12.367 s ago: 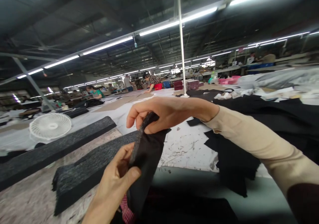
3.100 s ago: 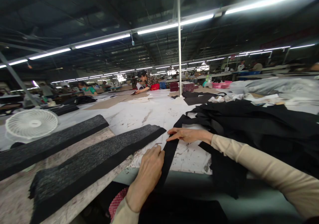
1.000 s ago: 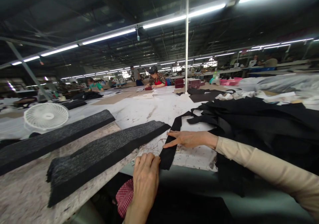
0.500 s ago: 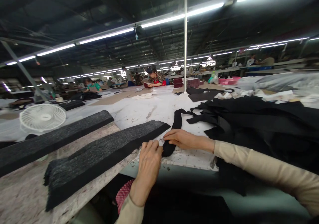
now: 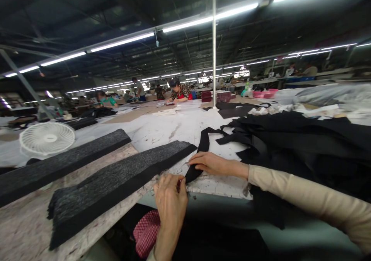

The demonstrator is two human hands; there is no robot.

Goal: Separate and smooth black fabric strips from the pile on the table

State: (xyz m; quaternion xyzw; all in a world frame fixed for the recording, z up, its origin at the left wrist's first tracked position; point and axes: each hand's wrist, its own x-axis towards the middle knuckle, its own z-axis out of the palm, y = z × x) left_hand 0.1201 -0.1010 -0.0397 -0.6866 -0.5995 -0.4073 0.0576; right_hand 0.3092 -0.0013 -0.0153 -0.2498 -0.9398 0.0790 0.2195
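Note:
A black fabric strip [image 5: 203, 139] runs from the dark pile on the right down to the near table edge. My left hand [image 5: 171, 195] pinches its near end between thumb and fingers, right at the edge. Farther up, my right hand [image 5: 213, 163] has its fingers pressed together on the strip, thumb side against it; the fingertips' exact hold is partly hidden. Just left of both hands lies a long grey speckled piece with a black border [image 5: 121, 172]. A second grey and black piece [image 5: 72, 156] lies beyond it.
A heap of black fabric [image 5: 304, 141] covers the table's right side. A white round fan [image 5: 48, 138] stands at left. A white pole [image 5: 214, 60] rises from the table. Co-workers, including a person in a patterned top [image 5: 178, 92], are farther back.
My left hand has moved slightly left and down towards me, drawing the strip's near end with it. My right hand has stayed almost in place on the strip.

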